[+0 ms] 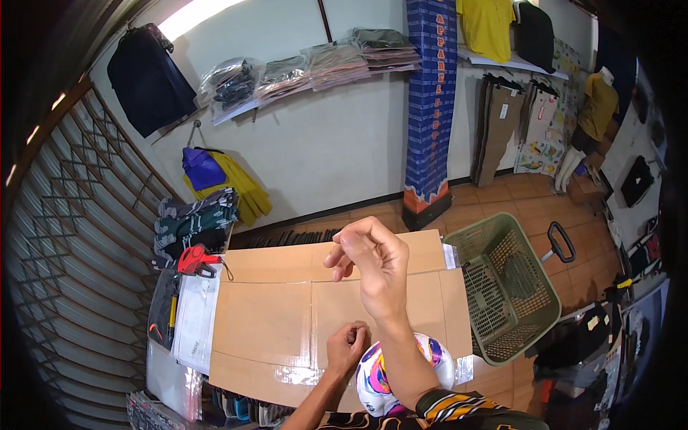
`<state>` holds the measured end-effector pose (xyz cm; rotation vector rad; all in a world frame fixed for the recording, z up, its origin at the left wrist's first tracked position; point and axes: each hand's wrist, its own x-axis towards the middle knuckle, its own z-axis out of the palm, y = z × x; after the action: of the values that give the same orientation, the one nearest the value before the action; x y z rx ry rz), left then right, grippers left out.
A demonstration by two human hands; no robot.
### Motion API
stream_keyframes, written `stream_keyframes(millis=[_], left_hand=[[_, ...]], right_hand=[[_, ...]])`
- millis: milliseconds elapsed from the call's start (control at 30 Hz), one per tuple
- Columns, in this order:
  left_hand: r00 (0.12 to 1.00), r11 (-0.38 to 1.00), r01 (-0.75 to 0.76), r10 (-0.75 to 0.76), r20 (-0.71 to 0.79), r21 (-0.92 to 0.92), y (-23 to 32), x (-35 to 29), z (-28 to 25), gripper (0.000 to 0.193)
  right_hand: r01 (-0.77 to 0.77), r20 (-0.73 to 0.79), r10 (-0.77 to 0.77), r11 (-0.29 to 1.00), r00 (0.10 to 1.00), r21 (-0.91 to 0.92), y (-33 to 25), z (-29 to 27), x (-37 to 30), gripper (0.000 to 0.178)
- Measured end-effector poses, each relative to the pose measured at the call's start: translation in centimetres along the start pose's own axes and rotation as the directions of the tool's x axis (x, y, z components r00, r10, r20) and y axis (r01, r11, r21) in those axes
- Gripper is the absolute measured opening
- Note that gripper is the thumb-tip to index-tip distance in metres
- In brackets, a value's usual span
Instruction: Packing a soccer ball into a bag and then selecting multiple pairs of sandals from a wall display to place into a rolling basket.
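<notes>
Far left of frame: metal folding shutter. Left of centre: red tape dispenser at upper left corner of cardboard, on white plastic bags. Centre: flattened cardboard box lying on counter. Lower centre: left hand, grip closed in pinch against cardboard surface; pinched item too small to identify. Just above: right hand raised over cardboard, thumb and forefinger pinched together; held item indiscernible. Bottom centre: multicoloured ball under right forearm. Right: green plastic basket on tiled floor.
</notes>
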<state>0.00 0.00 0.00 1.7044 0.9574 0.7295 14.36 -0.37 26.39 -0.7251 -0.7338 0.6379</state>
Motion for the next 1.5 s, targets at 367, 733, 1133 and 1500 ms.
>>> stream_keyframes(millis=[367,733,1133,1500], left_hand=[[1.0,1.0,0.014,-0.014,0.016,0.014,1.0,0.0,-0.2,0.011],[1.0,1.0,0.008,-0.009,0.024,0.012,1.6,0.1,-0.3,0.01],[0.999,0.996,0.028,-0.03,0.027,0.089,1.4,0.1,-0.4,0.011],[1.0,0.995,0.024,-0.026,0.018,0.092,1.5,0.0,-0.3,0.011]], right_hand=[[0.006,-0.006,-0.006,1.0,1.0,-0.003,0.2,-0.1,0.1,0.017],[0.01,-0.004,-0.01,1.0,1.0,0.002,0.3,-0.1,0.1,0.017],[0.006,-0.008,-0.006,1.0,1.0,0.009,0.3,-0.2,0.1,0.016],[0.0,-0.008,0.0,1.0,1.0,0.005,0.5,-0.3,0.1,0.017]])
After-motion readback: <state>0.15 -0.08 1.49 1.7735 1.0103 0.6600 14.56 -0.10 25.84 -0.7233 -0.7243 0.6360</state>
